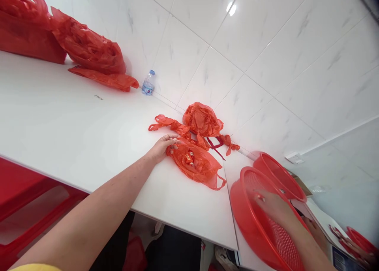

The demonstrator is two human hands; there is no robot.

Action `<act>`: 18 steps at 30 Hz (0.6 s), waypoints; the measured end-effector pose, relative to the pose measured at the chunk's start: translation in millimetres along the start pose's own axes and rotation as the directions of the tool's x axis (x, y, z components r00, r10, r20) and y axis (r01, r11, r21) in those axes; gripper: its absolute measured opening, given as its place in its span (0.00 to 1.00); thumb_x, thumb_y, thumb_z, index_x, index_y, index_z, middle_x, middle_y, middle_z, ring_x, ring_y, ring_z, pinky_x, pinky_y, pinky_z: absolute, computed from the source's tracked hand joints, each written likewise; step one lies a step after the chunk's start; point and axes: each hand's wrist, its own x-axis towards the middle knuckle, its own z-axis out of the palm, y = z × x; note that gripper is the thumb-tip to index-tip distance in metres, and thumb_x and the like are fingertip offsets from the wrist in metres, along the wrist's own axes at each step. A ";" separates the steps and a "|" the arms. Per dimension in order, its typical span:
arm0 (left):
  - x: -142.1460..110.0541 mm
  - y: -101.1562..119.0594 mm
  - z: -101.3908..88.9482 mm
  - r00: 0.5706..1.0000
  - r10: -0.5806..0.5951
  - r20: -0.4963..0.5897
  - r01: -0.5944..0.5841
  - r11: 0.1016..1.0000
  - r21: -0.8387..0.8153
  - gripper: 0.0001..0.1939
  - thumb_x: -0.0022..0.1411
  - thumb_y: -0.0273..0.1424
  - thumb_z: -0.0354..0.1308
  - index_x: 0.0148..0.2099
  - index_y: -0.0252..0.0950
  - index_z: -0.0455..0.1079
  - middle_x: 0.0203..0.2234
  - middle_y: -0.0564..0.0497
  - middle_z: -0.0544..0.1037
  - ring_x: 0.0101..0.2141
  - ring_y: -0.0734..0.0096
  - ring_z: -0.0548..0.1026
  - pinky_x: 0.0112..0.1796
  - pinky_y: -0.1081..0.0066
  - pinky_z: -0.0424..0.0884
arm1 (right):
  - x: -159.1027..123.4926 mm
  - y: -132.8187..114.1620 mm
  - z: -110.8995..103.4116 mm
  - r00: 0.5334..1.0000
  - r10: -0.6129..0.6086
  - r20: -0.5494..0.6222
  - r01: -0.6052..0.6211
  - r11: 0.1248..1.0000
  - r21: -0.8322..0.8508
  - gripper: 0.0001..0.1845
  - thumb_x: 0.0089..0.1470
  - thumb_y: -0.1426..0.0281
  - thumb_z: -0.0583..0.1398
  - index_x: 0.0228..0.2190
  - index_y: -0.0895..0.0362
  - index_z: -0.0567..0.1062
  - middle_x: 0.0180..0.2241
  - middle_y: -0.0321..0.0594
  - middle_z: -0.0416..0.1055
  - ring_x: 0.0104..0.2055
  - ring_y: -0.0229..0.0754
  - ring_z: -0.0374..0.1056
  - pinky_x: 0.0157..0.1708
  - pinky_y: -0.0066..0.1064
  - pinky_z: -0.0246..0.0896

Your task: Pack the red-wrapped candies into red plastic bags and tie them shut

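My left hand [161,148] lies on the white table [74,117], its fingertips against the edge of a thin orange-red plastic bag [204,170]. Small red snack packets [189,158] show through that bag. Just beyond it sits a crumpled bag of the same plastic [203,121], with a loose twisted strip [166,123] and dark red ribbon [215,144] beside it. My right hand [274,211] is over a round red mesh basket [251,219], and its fingers rest inside the rim. A second red basket [280,176] is stacked or tilted behind it.
Large piles of red plastic bags [87,46] lie along the far table edge, beside a small water bottle [148,83]. White marble-look tiles [207,77] cover the wall. A red stool [26,200] stands below the near table edge. More red baskets [361,241] show at the lower right.
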 end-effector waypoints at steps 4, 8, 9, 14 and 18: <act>1.0 -0.2 0.1 1.000 -0.005 0.002 0.005 1.000 0.000 0.17 0.48 0.31 0.66 0.42 0.36 0.71 0.34 0.47 0.78 0.24 0.77 0.72 0.21 0.78 0.61 | -2.2 -26.7 -27.2 0.985 -0.016 -0.171 0.025 0.999 0.045 0.21 0.55 0.59 0.49 0.46 0.51 0.71 0.49 0.41 0.70 0.46 0.49 0.68 0.38 0.36 0.64; 1.3 -0.2 -0.2 1.000 -0.012 0.003 0.012 1.000 -0.008 0.17 0.48 0.31 0.66 0.42 0.36 0.71 0.34 0.47 0.78 0.24 0.76 0.73 0.21 0.77 0.61 | -13.0 -89.7 -41.8 0.939 -0.233 -0.254 0.258 0.964 0.069 0.16 0.55 0.62 0.51 0.42 0.48 0.73 0.46 0.39 0.71 0.40 0.45 0.69 0.33 0.32 0.62; 1.3 -0.3 -0.5 1.000 -0.013 0.004 0.013 1.000 -0.011 0.17 0.48 0.31 0.66 0.42 0.36 0.71 0.34 0.47 0.78 0.24 0.76 0.73 0.21 0.77 0.61 | -14.1 -107.6 -42.4 0.923 -0.301 -0.239 0.324 0.944 0.065 0.16 0.55 0.63 0.51 0.42 0.48 0.74 0.44 0.40 0.72 0.37 0.44 0.69 0.32 0.31 0.60; 1.4 0.1 -2.6 1.000 -0.012 0.007 0.012 1.000 -0.020 0.17 0.49 0.31 0.66 0.42 0.36 0.71 0.35 0.46 0.78 0.25 0.77 0.73 0.21 0.77 0.61 | 4.5 -183.6 -25.7 0.823 -0.556 -0.119 0.566 0.822 0.071 0.13 0.55 0.69 0.52 0.39 0.48 0.74 0.35 0.36 0.71 0.34 0.40 0.68 0.31 0.29 0.56; 0.1 1.0 -2.1 1.000 -0.006 0.010 0.006 1.000 -0.023 0.17 0.49 0.32 0.66 0.42 0.36 0.70 0.35 0.47 0.78 0.24 0.77 0.73 0.21 0.78 0.61 | 40.5 -214.1 -3.1 0.816 -0.572 -0.079 0.575 0.818 0.019 0.12 0.55 0.71 0.53 0.38 0.51 0.74 0.34 0.37 0.71 0.33 0.40 0.67 0.30 0.28 0.55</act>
